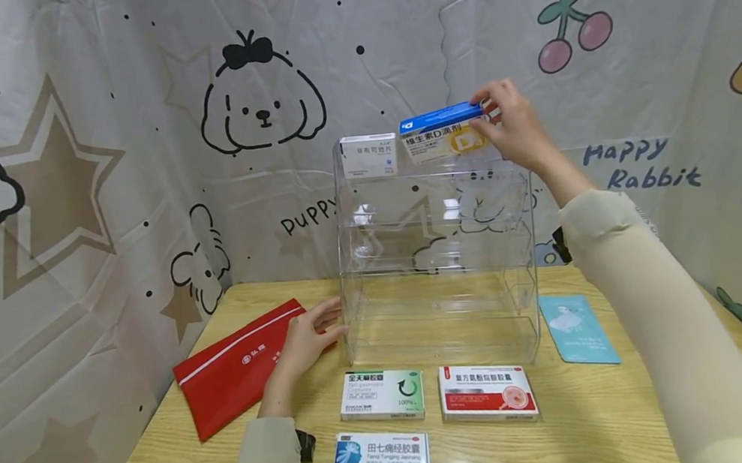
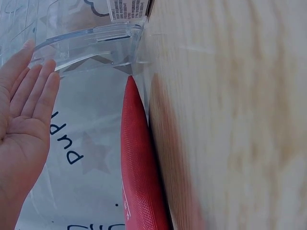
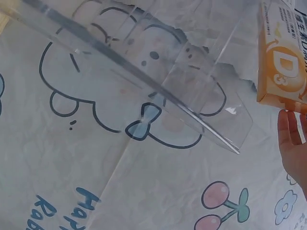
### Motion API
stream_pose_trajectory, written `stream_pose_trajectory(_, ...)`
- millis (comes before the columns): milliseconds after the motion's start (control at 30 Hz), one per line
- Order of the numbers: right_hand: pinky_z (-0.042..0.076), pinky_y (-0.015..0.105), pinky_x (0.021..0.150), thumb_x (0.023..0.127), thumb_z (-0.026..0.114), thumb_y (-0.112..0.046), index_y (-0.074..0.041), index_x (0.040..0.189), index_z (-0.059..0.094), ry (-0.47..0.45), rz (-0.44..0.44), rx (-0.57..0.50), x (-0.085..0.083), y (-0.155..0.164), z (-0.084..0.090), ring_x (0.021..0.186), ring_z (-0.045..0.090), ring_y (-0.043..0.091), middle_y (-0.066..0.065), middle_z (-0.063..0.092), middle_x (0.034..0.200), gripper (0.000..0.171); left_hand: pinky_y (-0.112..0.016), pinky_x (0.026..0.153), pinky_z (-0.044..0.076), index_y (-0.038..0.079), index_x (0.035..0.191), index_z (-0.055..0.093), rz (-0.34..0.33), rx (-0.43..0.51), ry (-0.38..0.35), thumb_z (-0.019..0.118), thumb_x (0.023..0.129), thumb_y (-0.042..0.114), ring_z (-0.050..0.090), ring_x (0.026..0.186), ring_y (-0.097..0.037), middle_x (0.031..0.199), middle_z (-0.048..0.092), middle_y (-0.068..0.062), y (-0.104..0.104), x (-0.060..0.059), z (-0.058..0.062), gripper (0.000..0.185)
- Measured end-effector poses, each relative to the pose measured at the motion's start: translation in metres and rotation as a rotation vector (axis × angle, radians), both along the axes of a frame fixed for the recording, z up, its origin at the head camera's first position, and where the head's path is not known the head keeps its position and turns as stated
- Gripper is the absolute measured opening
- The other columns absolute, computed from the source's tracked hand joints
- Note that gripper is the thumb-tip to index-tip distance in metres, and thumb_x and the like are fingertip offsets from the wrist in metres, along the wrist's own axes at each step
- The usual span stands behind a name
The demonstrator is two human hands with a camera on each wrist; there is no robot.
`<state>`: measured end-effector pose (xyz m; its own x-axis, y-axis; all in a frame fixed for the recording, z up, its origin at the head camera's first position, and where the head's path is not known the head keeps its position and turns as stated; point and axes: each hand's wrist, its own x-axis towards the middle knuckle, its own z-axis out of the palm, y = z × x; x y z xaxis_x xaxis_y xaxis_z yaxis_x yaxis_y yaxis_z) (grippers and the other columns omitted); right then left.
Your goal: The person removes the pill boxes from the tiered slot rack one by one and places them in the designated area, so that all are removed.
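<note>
Three boxes [image 1: 381, 394] on table [image 1: 608, 418]: head view only.

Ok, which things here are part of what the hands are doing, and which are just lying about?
In use: right hand holding D3 box; left hand steadying rack; white box on top.
Lying about: red pouch, blue packet, three boxes on table.

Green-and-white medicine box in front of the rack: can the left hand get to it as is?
Probably yes. The left hand rests open against the clear acrylic rack, holding nothing; bare tabletop lies between it and the green-and-white medicine box.
</note>
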<state>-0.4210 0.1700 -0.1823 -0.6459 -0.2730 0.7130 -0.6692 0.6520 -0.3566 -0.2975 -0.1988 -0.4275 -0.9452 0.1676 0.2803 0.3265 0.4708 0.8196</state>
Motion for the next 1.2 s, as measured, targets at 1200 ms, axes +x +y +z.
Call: stream_pose_trajectory(1200, 0.057, 0.012, 0.073, 0.095, 0.063, -0.008, -0.001, 0.116, 0.053, -0.334, 0.184, -0.187, 0.162, 0.042, -0.117, 0.094, 0.06, -0.004, -0.012, 0.056, 0.103, 0.024, -0.046, 0.099, 0.054, 0.002, 0.137, 0.055, 0.004, 0.008, 0.001, 0.072, 0.087, 0.007, 0.064, 0.118, -0.037, 0.128, 0.064, -0.023, 0.002, -0.001, 0.0, 0.053)
